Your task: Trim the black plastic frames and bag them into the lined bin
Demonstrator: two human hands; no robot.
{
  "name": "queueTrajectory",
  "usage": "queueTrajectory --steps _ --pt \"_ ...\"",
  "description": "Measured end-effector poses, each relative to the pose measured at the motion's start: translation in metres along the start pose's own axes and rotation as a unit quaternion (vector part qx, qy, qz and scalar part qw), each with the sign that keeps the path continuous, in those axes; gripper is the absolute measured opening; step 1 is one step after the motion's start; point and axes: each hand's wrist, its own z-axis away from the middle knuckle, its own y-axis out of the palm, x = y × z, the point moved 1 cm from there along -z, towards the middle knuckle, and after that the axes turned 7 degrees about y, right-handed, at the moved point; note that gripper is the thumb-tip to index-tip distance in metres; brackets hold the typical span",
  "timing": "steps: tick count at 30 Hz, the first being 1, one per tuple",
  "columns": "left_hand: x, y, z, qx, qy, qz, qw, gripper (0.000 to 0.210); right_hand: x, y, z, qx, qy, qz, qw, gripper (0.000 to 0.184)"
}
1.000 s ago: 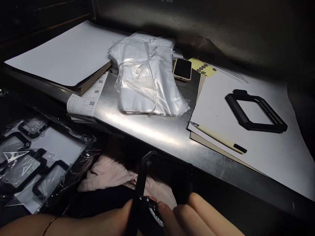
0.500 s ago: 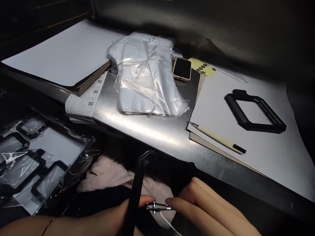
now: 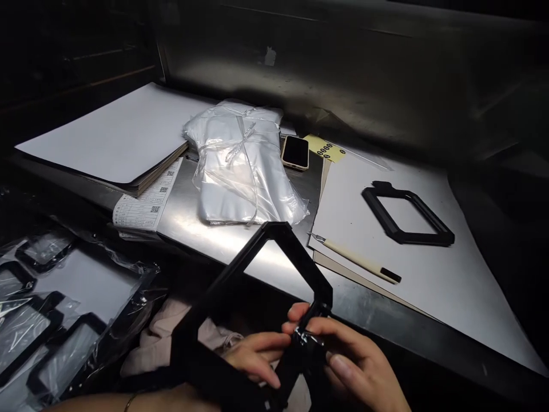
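In the lower middle I have a black frame (image 3: 300, 260) with cut corners, raised and tilted above my lap. My left hand (image 3: 257, 355) reaches through its opening, the fingers bent around its lower right part. My right hand (image 3: 360, 360) is closed at the frame's right corner, with thumb and forefinger at a small shiny metal clip (image 3: 305, 337). Part of the clip is hidden by fingers and dark frame. A second black frame (image 3: 381, 220) lies flat on the white sheet (image 3: 463, 297) at the right, near a cream-handled craft knife (image 3: 355, 260).
A tied bundle of clear plastic bags (image 3: 231, 177) sits mid-bench beside a phone (image 3: 295, 152) and a yellow sticker sheet (image 3: 328, 150). White sheets (image 3: 115, 131) are stacked at left over printed paper (image 3: 141, 209). Lower left, bagged black frames (image 3: 26, 337) lie near pink cloth (image 3: 156, 332).
The held black frame has come up and turned, so its opening now shows. Both hands have risen with it, bringing the clip against its corner. The camera view has tilted up.
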Motion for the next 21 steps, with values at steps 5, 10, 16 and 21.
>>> queueTrajectory --steps 5,10,16,21 --pt "-0.031 -0.026 -0.003 -0.033 -0.195 0.035 0.98 0.041 0.026 -0.026 -0.011 0.192 -0.025 0.164 0.967 0.018" --pt "-0.074 -0.024 -0.013 0.026 -0.265 0.099 0.959 0.06 0.035 -0.029 -0.02 0.235 0.001 0.318 0.919 0.022" --pt "-0.076 -0.009 -0.001 0.024 -0.225 0.112 0.968 0.057 0.038 -0.022 -0.011 0.056 -0.073 0.415 0.905 0.02" --pt "-0.065 -0.001 0.016 -0.058 -0.195 0.175 0.963 0.068 0.034 0.008 0.007 -0.046 -0.269 0.486 0.83 0.029"
